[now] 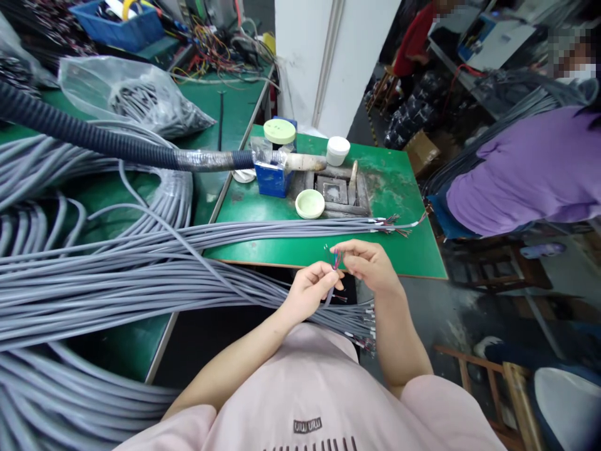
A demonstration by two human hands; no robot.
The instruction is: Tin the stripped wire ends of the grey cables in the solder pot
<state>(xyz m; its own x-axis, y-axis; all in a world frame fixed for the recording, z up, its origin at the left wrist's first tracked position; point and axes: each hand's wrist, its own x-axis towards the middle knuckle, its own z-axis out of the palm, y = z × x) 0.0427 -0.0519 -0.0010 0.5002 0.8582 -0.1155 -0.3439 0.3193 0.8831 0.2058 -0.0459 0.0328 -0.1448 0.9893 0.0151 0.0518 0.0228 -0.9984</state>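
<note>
My left hand (313,289) pinches a grey cable (329,297) close to its stripped end. Thin coloured wires (337,258) fan upward out of that end. With thumb and forefinger closed, my right hand (370,265) is at these wires from the right. Just beyond my hands, a bundle of grey cables (282,229) lies across the green table, its stripped wire ends (392,224) pointing right. Below my hands hangs another thick bundle of grey cables (263,289), with white-marked ends near my lap.
A solder pot (334,190) sits on the green table (399,188), beside a pale green dish (310,204) and a white tub (337,151). A black fume hose (117,145) runs in from the left to a blue holder (272,178). At right is a person in purple (535,169).
</note>
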